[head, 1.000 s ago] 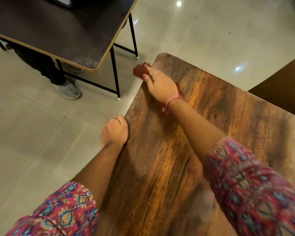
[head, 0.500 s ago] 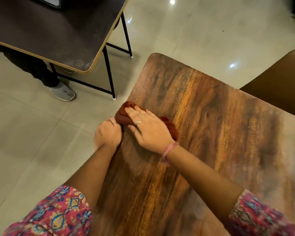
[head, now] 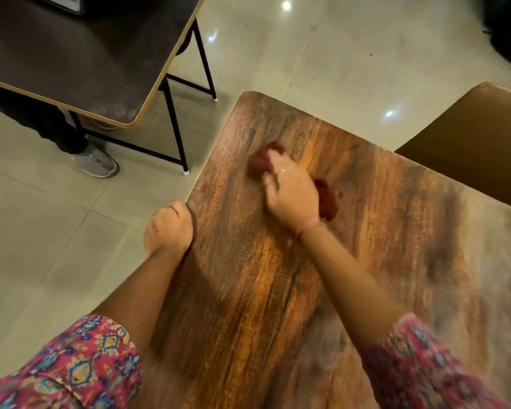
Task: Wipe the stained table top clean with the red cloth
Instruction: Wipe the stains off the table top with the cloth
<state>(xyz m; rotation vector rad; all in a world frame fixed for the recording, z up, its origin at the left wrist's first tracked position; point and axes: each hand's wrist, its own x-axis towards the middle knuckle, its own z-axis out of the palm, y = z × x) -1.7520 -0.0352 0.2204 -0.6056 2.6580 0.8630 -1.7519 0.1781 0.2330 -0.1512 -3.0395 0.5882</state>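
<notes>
In the head view, the right hand (head: 291, 191) lies palm-down on the red cloth (head: 326, 199), its fingers bent over the bunched fabric and pressing it flat against the wooden tabletop (head: 278, 290); this looks like a grasp that keeps the cloth under the palm so that pressure goes straight into the surface while wiping. The cloth sits toward the far left corner of the tabletop, a short way in from the left edge, with one lump showing beyond the fingertips and another at the heel of the hand on the right side. The right forearm reaches diagonally across the tabletop from the near right, the wrist roughly straight and a thin pink band round it, the patterned sleeve (head: 425, 370) bunched above the elbow. The left hand (head: 168, 228) is clenched over the left edge of the tabletop, knuckles up and fingers wrapped out of sight below the rim, probably to steady the tabletop and brace the body against the push of the wiping arm. Dull greyish smears remain toward the near and right side of the tabletop, so I judge the wiping is only partly done. Beyond the far left corner stands a dark table (head: 71, 60) on black legs, with someone's grey shoe (head: 96, 163) on the tiled floor (head: 42, 231) beneath it
</notes>
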